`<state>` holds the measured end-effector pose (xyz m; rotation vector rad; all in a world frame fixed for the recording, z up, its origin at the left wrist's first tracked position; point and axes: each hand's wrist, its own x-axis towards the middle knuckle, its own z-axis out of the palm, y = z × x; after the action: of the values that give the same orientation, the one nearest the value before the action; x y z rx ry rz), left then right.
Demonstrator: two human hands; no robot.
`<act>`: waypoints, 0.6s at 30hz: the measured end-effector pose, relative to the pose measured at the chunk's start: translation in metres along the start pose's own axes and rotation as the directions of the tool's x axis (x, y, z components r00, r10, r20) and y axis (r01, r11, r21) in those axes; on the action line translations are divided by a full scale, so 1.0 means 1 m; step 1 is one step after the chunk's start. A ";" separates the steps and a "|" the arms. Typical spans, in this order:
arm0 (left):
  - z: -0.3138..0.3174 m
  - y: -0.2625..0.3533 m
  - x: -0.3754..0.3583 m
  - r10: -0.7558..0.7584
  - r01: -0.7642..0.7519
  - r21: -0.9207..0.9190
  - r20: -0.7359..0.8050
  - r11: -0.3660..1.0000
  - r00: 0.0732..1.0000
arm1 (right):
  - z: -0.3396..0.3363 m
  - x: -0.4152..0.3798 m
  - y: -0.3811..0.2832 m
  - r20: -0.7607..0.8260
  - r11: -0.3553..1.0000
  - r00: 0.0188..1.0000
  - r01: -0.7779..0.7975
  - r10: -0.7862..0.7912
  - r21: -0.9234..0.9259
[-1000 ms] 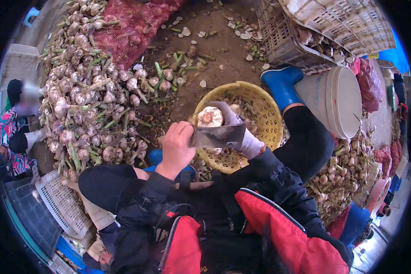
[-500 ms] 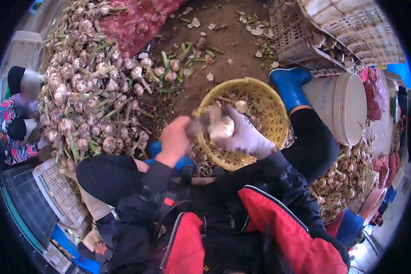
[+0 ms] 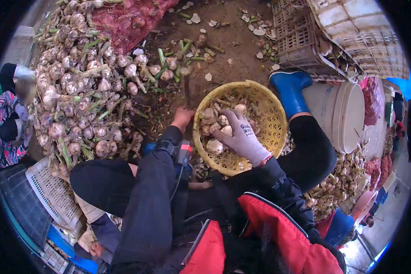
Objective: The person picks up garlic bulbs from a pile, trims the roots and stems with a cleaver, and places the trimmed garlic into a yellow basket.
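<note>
Yellow basket [image 3: 265, 98] on the dirt floor between the knees | gloved right hand [image 3: 239, 134] inside it, fingers spread loosely over garlic bulbs [image 3: 214, 146], gripping none | bare left hand [image 3: 182, 117] at basket's left rim, closed around a knife handle, blade [image 3: 186, 91] pointing away | garlic pile [image 3: 77, 91] left.

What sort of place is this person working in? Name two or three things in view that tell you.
Probably an outdoor garlic sorting or trimming yard. A big heap of garlic bulbs with stalks lies on bare dirt, a yellow basket holds trimmed bulbs, and plastic crates are stacked nearby.
</note>
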<state>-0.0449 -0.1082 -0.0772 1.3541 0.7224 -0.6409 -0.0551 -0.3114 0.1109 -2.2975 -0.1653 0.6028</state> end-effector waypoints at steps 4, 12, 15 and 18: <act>-0.002 0.002 0.000 -0.038 0.039 -0.029 0.027 0.999 0.999 | -0.002 0.006 -0.005 0.040 0.991 0.998 -0.044 0.039 0.130; -0.041 0.043 -0.040 0.172 -0.141 0.155 -0.206 0.978 0.963 | 0.012 0.012 0.001 -0.018 0.968 0.999 -0.041 0.047 0.249; -0.014 0.087 -0.108 0.274 -0.275 -0.007 -0.058 0.961 0.960 | 0.020 0.017 -0.017 0.024 0.804 0.991 -0.120 0.130 0.582; 0.008 0.099 -0.155 0.220 -0.223 0.009 0.130 0.975 0.967 | 0.023 0.021 -0.014 0.148 0.641 0.977 -0.213 0.153 0.737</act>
<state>-0.0660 -0.1055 0.1056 1.3783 0.4531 -0.5530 -0.0465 -0.2803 0.0985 -1.4744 0.2596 0.6943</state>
